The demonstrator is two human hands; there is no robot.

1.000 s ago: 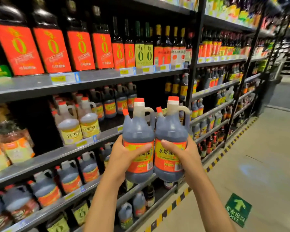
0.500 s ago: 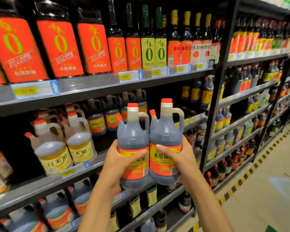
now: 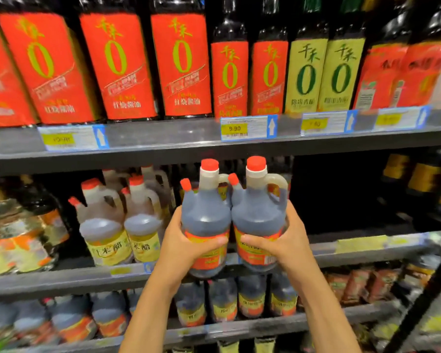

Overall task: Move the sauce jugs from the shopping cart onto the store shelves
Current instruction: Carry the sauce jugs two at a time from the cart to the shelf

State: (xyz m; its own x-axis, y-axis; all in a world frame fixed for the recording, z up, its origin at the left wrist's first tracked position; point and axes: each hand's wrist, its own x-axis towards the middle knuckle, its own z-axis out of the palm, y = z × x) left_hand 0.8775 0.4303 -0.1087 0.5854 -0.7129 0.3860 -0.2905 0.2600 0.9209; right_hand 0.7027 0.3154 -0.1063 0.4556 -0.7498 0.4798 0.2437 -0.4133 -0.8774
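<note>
Two dark sauce jugs, upright & touching side by side, held in front of the middle shelf (image 3: 367, 247). Left hand (image 3: 186, 245) wraps the left jug (image 3: 205, 215), thumb across its red label; right hand (image 3: 281, 244) wraps the right jug (image 3: 257, 212) the same way. Both grips closed firm round the lower bodies, forearms angled up & inward. Jugs: smooth plastic, round-bellied, red caps, looped handles above the fingers. Pale vinegar jugs (image 3: 122, 225) stand on the shelf left of the left hand.
</note>
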